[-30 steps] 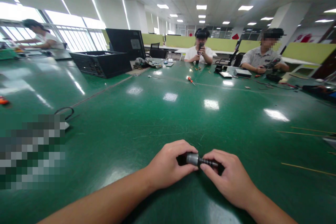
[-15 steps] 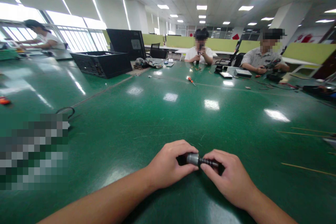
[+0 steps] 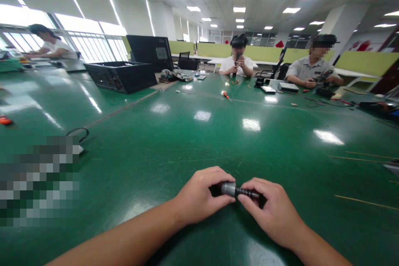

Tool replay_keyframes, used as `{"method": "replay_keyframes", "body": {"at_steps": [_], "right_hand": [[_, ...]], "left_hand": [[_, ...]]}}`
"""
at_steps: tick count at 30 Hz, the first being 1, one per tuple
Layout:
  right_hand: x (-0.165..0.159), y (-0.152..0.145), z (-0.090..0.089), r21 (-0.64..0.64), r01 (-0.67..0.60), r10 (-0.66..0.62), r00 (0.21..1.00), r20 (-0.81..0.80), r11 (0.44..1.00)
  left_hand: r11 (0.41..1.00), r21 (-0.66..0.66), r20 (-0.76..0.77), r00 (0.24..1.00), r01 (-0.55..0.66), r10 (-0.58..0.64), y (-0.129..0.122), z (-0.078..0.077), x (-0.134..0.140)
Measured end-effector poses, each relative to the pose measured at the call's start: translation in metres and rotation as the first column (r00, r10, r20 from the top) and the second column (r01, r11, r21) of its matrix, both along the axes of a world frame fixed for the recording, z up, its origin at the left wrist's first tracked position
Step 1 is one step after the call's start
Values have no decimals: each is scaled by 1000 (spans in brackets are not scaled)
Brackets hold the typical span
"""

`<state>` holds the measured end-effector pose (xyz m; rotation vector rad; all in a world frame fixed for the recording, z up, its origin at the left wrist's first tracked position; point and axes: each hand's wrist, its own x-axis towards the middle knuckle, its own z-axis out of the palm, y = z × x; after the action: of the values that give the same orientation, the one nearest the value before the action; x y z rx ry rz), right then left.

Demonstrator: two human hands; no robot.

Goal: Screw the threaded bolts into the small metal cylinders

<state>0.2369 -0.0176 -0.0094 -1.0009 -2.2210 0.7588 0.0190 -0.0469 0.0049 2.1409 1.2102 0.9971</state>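
Between thumb and fingers, my left hand (image 3: 202, 195) grips a short grey metal cylinder (image 3: 229, 189) just above the green tabletop. A thin dark shaft with rings or a coil around it (image 3: 246, 192) sticks out from the cylinder's right end. My right hand (image 3: 272, 205) pinches this ringed shaft, its fingertips close to the cylinder. The two parts lie in one line, roughly level. Whether they are joined or only touching, I cannot tell. Fingers hide the cylinder's left end and part of the shaft.
An orange screwdriver (image 3: 226, 96) lies further back on the green table (image 3: 174, 141). A black computer case (image 3: 123, 77) stands at the back left. Thin yellowish sticks (image 3: 364, 201) lie to the right. A blurred-out object (image 3: 40, 174) sits at left. Three people work around the table.
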Motion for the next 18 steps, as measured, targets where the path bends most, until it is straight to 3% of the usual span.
{"method": "replay_keyframes", "body": {"at_steps": [18], "right_hand": [[0, 0, 0, 6, 17, -17, 1000, 2, 1000]], "left_hand": [[1000, 6, 33, 999, -13, 13, 0, 1, 0]]}}
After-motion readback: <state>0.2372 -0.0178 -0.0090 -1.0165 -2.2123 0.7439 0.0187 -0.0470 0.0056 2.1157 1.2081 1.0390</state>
